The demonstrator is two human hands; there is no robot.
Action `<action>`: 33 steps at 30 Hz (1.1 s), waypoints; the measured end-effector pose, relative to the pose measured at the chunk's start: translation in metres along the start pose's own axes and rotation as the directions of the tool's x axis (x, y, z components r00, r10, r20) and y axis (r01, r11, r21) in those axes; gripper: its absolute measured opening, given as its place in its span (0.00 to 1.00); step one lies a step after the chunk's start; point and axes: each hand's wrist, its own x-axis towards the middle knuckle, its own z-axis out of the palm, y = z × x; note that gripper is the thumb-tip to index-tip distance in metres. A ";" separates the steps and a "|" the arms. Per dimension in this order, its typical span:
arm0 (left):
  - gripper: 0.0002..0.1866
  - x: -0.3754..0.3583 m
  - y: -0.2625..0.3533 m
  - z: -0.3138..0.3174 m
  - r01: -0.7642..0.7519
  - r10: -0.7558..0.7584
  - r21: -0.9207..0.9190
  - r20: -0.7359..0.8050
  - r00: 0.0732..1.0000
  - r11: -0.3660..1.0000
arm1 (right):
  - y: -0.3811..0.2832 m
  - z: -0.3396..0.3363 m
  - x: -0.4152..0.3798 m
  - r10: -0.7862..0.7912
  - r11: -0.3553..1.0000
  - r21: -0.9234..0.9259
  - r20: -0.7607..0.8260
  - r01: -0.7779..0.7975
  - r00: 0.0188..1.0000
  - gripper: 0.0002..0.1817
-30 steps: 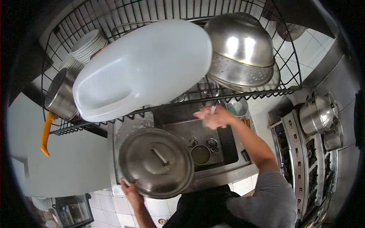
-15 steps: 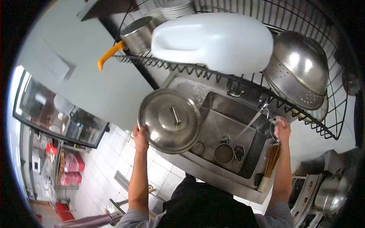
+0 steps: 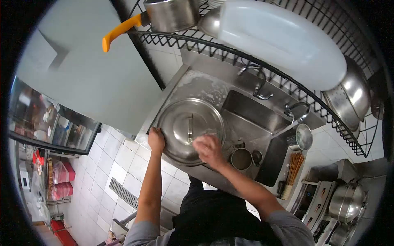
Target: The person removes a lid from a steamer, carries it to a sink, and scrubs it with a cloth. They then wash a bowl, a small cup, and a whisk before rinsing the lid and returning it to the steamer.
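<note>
Just left of the sink basin [image 3: 251, 133], the steel pot lid [image 3: 175, 129] covers the near drainboard [image 3: 201, 85] — left hand [image 3: 156, 139] clamped on the rim farthest from the basin, right hand [image 3: 208, 150] curled over the basin-side half, contact unclear. Foamy open room remains back-left of the basin.

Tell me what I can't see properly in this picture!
All in the head view:
- Whether the right hand holds anything: blur and its curled fingers hide that.
- Underneath the metal lid: the lid itself hides it.
- The top of the orange-handled pot: cut off by the upper edge.
- What's inside the round container: too small to tell.
</note>
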 end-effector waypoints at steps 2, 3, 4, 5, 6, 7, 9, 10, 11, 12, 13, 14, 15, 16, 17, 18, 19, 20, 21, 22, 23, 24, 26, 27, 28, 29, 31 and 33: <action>0.17 0.003 0.011 0.002 -0.221 0.301 0.460 -0.108 0.947 0.860 | -0.014 0.020 0.004 -0.102 0.970 -0.224 -0.034 0.092 0.994 0.21; 0.18 0.000 0.020 0.005 -0.382 0.463 0.361 -0.169 0.870 0.851 | -0.011 0.030 0.005 -0.089 0.980 -0.179 -0.025 0.083 0.996 0.20; 0.19 -0.004 0.027 0.013 -0.530 0.578 0.269 -0.147 0.803 0.804 | -0.010 0.033 0.006 -0.075 0.981 -0.181 -0.019 0.071 0.997 0.20; 0.19 -0.016 0.047 0.017 -0.573 0.581 0.129 -0.041 0.813 0.810 | -0.012 0.034 0.005 -0.074 0.978 -0.199 -0.012 0.070 0.997 0.19; 0.18 -0.028 0.066 0.024 -0.577 0.577 -0.007 0.020 0.817 0.817 | -0.013 0.034 0.005 -0.075 0.973 -0.218 -0.003 0.072 0.997 0.18; 0.16 -0.033 0.074 0.038 -0.576 0.576 0.012 0.029 0.817 0.817 | -0.014 0.032 0.007 -0.064 0.974 -0.219 0.004 0.064 0.998 0.18; 0.14 -0.037 0.080 0.047 -0.567 0.567 -0.008 0.031 0.823 0.824 | -0.007 0.024 0.011 -0.115 0.975 -0.181 0.074 0.127 0.991 0.16; 0.13 -0.037 0.080 0.051 -0.564 0.564 -0.025 0.027 0.825 0.826 | 0.010 0.022 0.014 -0.106 0.976 -0.184 0.080 0.119 0.991 0.16; 0.12 -0.035 0.077 0.056 -0.571 0.571 -0.042 0.003 0.821 0.820 | 0.038 0.021 0.022 -0.121 0.970 -0.204 0.051 0.129 0.991 0.16; 0.12 -0.033 0.076 0.058 -0.561 0.562 -0.042 0.005 0.827 0.827 | 0.062 0.021 0.038 -0.139 0.965 -0.219 0.026 0.141 0.990 0.15; 0.11 -0.033 0.078 0.055 -0.578 0.578 -0.037 0.003 0.816 0.815 | 0.070 0.014 0.070 -0.146 0.945 -0.284 0.080 0.162 0.986 0.15; 0.11 -0.035 0.079 0.053 -0.594 0.595 -0.035 0.001 0.804 0.803 | 0.080 0.005 0.107 -0.149 0.918 -0.349 0.135 0.188 0.980 0.16; 0.11 -0.035 0.083 0.053 -0.585 0.585 -0.038 0.000 0.811 0.810 | 0.104 0.009 0.139 -0.088 0.954 -0.280 0.065 0.103 0.994 0.16; 0.11 -0.034 0.087 0.053 -0.572 0.572 -0.010 0.010 0.820 0.820 | 0.113 0.013 0.160 -0.020 0.978 -0.207 -0.003 0.019 1.000 0.16; 0.10 -0.036 0.086 0.052 -0.560 0.559 0.022 0.030 0.829 0.828 | 0.110 0.016 0.154 -0.010 0.979 -0.204 0.004 0.010 1.000 0.16; 0.10 -0.038 0.083 0.052 -0.556 0.555 0.019 0.038 0.831 0.831 | 0.104 0.016 0.147 0.002 0.977 -0.215 0.023 0.003 1.000 0.16; 0.10 -0.036 0.081 0.051 -0.561 0.561 0.008 0.013 0.828 0.828 | 0.096 0.013 0.140 0.008 0.973 -0.230 0.043 0.002 0.999 0.16; 0.10 -0.032 0.083 0.053 -0.569 0.569 -0.003 -0.020 0.822 0.822 | 0.083 0.010 0.117 -0.070 0.971 -0.229 0.024 0.074 0.997 0.15; 0.10 -0.032 0.084 0.054 -0.565 0.565 -0.010 -0.028 0.825 0.825 | 0.067 0.008 0.079 -0.147 0.963 -0.227 0.010 0.146 0.989 0.15; 0.10 -0.033 0.084 0.054 -0.566 0.566 0.004 -0.023 0.824 0.825 | 0.048 0.005 0.044 -0.111 0.980 -0.160 0.056 0.118 0.992 0.15; 0.10 -0.032 0.082 0.054 -0.566 0.566 0.024 -0.017 0.824 0.824 | 0.047 0.002 0.039 -0.096 0.988 -0.117 0.083 0.105 0.992 0.15; 0.10 -0.030 0.079 0.056 -0.559 0.560 0.036 -0.018 0.828 0.828 | 0.046 -0.001 0.035 -0.081 0.993 -0.074 0.109 0.090 0.991 0.15; 0.11 -0.029 0.073 0.061 -0.574 0.573 0.008 0.025 0.819 0.819 | 0.077 -0.004 0.076 -0.218 0.967 -0.103 0.136 0.232 0.967 0.14; 0.11 -0.028 0.073 0.061 -0.577 0.576 0.014 0.027 0.817 0.817 | 0.112 0.005 0.098 -0.220 0.967 -0.118 0.061 0.226 0.974 0.16; 0.12 -0.029 0.075 0.061 -0.561 0.560 0.022 0.058 0.827 0.827 | 0.129 0.003 0.136 -0.148 0.970 -0.181 0.091 0.163 0.985 0.16; 0.12 -0.031 0.078 0.059 -0.547 0.542 0.030 0.088 0.835 0.837 | 0.136 0.003 0.165 -0.075 0.964 -0.245 0.115 0.102 0.991 0.17; 0.13 -0.033 0.086 0.058 -0.502 0.497 0.069 0.078 0.864 0.862 | 0.128 0.020 0.179 -0.085 0.948 -0.299 0.100 0.112 0.991 0.18; 0.14 -0.035 0.092 0.059 -0.462 0.458 0.098 0.063 0.887 0.881 | 0.119 0.013 0.160 -0.078 0.957 -0.276 0.069 0.094 0.995 0.19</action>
